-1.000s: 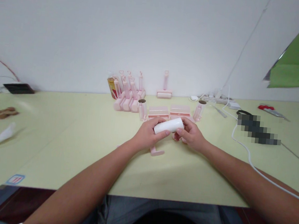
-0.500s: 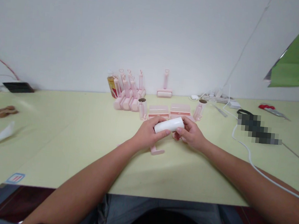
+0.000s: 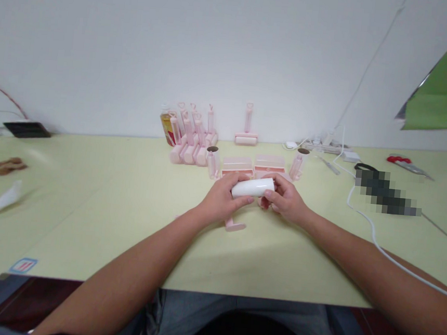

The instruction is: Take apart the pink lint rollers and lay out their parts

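A white lint-roller refill roll [image 3: 253,188] lies across both hands, held above the table. My left hand [image 3: 224,194] is closed around its left end, thumb along the lower side. At the right end, my right hand [image 3: 285,198] grips it between thumb and fingers. Below my left hand a pink plastic lint roller handle [image 3: 234,226] rests on the table, partly hidden by the hand. Just beyond the hands sit two pink roller covers [image 3: 238,164] with clear pink lids. On either side of them stands a pink lint roller part [image 3: 213,164] with a brown cardboard core showing.
Several assembled pink lint rollers [image 3: 189,149] stand in a group at the back left, beside a yellow bottle [image 3: 167,127]. Another roller [image 3: 247,130] stands against the wall. A white cable [image 3: 367,222] runs along the right, near a black strap [image 3: 368,168] and a red-handled cutter [image 3: 404,162].
The white roll has tilted slightly, its right end a little lower, so it lies closer to level. Both hands keep their hold and have hardly moved.
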`<state>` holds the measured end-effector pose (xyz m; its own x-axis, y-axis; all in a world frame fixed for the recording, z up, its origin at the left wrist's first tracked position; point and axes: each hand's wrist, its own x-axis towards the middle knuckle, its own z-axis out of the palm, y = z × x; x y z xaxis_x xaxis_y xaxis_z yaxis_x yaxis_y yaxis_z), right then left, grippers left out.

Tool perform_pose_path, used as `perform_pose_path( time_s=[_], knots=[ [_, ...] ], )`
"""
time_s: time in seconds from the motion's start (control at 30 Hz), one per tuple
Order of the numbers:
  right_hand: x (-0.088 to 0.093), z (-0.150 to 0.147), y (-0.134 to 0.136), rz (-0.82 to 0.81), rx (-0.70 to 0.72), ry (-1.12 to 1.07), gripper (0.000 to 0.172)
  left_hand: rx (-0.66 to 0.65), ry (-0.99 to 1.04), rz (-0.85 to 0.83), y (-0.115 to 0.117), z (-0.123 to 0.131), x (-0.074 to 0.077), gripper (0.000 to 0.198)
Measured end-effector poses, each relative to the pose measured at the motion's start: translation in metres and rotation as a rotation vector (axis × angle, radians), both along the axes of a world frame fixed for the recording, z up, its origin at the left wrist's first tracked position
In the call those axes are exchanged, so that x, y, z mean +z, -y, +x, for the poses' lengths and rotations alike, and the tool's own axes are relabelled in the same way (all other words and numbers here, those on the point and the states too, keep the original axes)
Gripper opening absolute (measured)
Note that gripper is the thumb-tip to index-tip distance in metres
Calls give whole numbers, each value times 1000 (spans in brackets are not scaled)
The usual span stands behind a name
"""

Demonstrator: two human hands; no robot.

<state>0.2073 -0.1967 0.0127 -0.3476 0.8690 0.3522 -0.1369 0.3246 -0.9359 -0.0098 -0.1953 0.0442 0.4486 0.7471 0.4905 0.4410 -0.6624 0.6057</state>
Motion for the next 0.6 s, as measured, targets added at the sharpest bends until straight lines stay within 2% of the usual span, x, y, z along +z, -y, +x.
perform_pose_path(
  time_s=[0.37,0.6],
  knots=[
    [-3,2,-3,-16,-16,12,34,36,7,4,2,1,1,42],
    [-2,1,-1,33,-37,-68,41,63,75,4,1,1,-1,50]
  ],
)
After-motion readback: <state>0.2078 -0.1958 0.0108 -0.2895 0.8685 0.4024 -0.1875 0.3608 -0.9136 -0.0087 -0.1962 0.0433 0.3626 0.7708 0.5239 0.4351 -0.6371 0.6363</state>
